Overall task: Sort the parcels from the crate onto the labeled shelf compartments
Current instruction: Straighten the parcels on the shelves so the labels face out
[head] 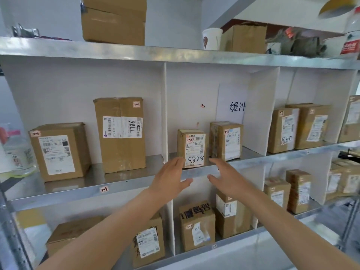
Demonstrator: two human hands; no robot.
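A small brown parcel with a white label and the handwritten number 8825 stands upright at the front of the middle shelf compartment. My left hand is open just below and left of it. My right hand is open just below and right of it. Neither hand holds the parcel. A second brown parcel stands close beside it on the right. The metal shelf carries a small tag on its front edge. The crate is out of sight.
Two larger boxes fill the left compartment. White dividers separate the compartments. More parcels stand to the right and on the lower shelf. A paper sign hangs on the back wall. A cup and boxes sit on top.
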